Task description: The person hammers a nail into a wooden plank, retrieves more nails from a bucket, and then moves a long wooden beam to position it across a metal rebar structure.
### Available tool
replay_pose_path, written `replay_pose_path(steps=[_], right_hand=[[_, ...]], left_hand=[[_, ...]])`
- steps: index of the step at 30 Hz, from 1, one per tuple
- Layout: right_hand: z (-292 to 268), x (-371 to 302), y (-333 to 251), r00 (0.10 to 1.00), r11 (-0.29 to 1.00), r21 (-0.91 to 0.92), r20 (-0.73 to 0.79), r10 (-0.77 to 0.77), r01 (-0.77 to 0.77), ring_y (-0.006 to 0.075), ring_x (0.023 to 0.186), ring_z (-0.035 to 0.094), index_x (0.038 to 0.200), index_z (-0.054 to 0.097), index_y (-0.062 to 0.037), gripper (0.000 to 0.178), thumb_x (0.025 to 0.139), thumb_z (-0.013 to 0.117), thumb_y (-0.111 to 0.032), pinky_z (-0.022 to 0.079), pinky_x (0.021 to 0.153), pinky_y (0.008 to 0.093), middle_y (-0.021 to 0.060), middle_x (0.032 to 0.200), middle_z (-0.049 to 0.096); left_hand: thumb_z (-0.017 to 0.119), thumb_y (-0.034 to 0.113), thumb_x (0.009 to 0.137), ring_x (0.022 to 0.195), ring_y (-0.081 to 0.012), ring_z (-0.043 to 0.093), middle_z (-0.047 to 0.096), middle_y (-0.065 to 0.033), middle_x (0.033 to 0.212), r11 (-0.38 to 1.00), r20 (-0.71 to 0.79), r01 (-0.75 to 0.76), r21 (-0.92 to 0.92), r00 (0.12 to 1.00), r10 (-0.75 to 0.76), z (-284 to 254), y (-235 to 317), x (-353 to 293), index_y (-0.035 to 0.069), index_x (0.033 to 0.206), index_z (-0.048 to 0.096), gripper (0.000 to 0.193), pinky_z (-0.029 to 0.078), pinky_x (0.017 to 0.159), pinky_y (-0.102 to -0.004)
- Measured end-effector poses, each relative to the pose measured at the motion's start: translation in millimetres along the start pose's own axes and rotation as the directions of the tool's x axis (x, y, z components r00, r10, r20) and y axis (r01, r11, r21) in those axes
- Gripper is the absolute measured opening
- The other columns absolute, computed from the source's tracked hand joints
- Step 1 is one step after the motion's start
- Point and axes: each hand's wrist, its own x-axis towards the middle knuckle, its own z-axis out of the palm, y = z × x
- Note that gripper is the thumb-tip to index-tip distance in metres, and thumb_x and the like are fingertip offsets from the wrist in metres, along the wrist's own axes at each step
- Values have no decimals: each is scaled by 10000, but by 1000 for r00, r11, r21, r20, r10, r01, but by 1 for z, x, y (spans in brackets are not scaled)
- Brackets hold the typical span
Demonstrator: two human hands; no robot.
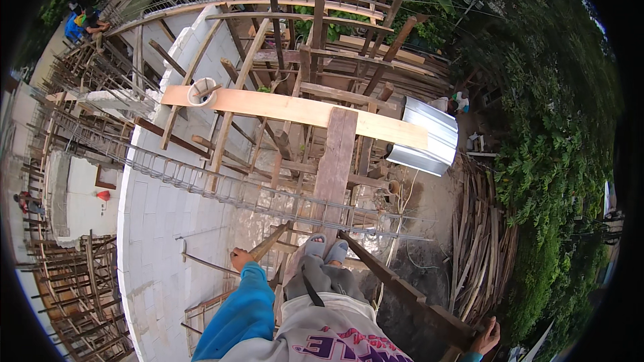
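Note:
My left hand (pixel 240 259), at the end of a blue sleeve, has its fingers curled in. It overlaps the lower end of a wooden beam (pixel 272 243); whether it touches the wood I cannot tell. Out at the lower right, my right hand (pixel 486 336) is open, with its fingers loosely bent beside the end of a long dark timber (pixel 402 287). My feet, in grey sandals (pixel 315 244), stand on a narrow dark plank (pixel 334 161). Ahead, a pale board (pixel 282 103) crosses that plank and carries a white bucket (pixel 202 92) with a handle sticking out.
A white block wall (pixel 151 228) runs along the left. A steel rebar cage (pixel 228 191) crosses ahead, with timber scaffolding beyond. Corrugated metal sheets (pixel 433 135) lie at the right, above stacked poles (pixel 479 228). Far below are people (pixel 94 25) and leafy trees (pixel 550 194).

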Motion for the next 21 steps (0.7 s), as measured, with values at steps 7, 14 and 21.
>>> replay_pose_path(steps=[7, 14, 21], right_hand=[[-14, -5, -46, 959, 922, 299, -62, 277, -247, 202, 699, 588, 822, 666, 30, 412, 877, 538, -358, 481, 616, 322, 105, 783, 650], [-11, 8, -30, 925, 930, -19, 99, 367, -367, 208, 783, 609, 1024, 640, 22, 370, 884, 534, -305, 500, 670, 333, 125, 906, 658], [-12, 26, -11, 885, 908, -20, 214, 412, -418, 197, 738, 605, 1003, 645, 26, 337, 854, 593, -271, 492, 613, 308, 99, 899, 657]], left_hand=[[406, 282, 825, 588, -274, 555, 596, -147, 655, 992, 102, 78, -103, 993, -67, 0, 0, 7, -30, 720, 567, 367, 437, 590, -407], [410, 295, 824, 579, -264, 558, 599, -136, 645, 994, 65, 45, -102, 997, -39, 3, -7, 8, -18, 724, 576, 368, 436, 581, -400], [427, 290, 820, 585, -273, 553, 589, -143, 636, 996, 72, 58, -61, 996, -54, -1, -4, 2, -12, 713, 565, 350, 427, 581, -406]])
